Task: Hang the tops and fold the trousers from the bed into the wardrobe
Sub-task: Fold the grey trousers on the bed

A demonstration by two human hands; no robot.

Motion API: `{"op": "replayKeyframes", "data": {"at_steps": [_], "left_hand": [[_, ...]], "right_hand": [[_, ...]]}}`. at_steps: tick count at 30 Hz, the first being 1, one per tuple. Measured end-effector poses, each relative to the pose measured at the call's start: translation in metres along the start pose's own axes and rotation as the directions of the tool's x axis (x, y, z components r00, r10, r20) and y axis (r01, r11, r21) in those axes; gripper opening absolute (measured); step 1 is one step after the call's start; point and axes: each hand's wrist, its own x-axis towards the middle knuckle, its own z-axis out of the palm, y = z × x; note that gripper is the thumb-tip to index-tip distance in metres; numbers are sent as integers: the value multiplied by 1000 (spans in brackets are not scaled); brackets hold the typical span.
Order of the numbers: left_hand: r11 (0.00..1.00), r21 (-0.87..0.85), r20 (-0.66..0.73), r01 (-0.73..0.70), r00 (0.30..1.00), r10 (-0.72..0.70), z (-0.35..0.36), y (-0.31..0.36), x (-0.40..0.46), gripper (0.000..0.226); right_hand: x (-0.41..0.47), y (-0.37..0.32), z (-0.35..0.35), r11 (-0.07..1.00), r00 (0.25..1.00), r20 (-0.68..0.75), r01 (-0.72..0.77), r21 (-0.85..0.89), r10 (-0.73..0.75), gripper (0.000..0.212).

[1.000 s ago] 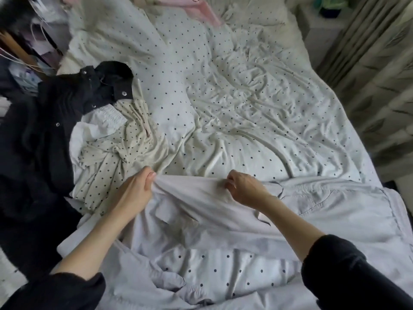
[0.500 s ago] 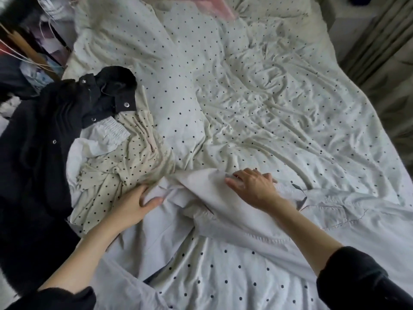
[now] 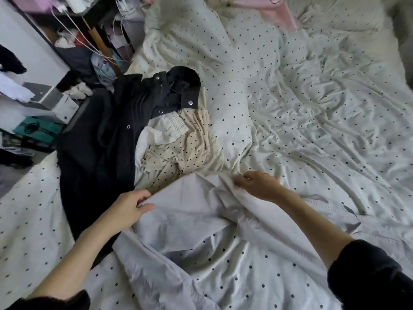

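Head view of a bed (image 3: pixel 312 108) covered with a white, black-dotted sheet. A pale grey garment (image 3: pixel 192 206) lies across the near part of the bed, its upper edge lifted slightly by both hands. The left hand (image 3: pixel 128 209) pinches the garment's left edge, thumb on top of the cloth and fingers curled beneath it. The right hand (image 3: pixel 257 185) grips a bunched fold at the garment's top edge, fingers curled into the cloth. Both forearms are bare, with dark sleeves (image 3: pixel 371 276) pushed up near the elbows.

Just beyond the grey garment lies a cream dotted garment (image 3: pixel 190 148), crumpled, with a white smocked piece (image 3: pixel 172 127) on its upper part. To its left, touching it, a black jacket (image 3: pixel 107 139) with metal snaps is spread out and hangs over the bed's left edge. A pink cloth (image 3: pixel 281 12) rests at the far end of the bed. Left of the bed stands a cluttered shelf (image 3: pixel 89 41) holding cables and mixed items, too blurred to tell apart.
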Motion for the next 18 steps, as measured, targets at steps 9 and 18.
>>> {"op": "replayKeyframes", "data": {"at_steps": [9, 18], "left_hand": [[838, 441, -377, -321, 782, 497, -68, 45, -5, 7], [958, 285, -139, 5, 990, 36, -8, -24, 6, 21]], "right_hand": [[-1, -35, -16, 997, 996, -54, 75, 17, -74, 25], [-9, -40, 42, 959, 981, 148, 158, -237, -125, 52]]}}
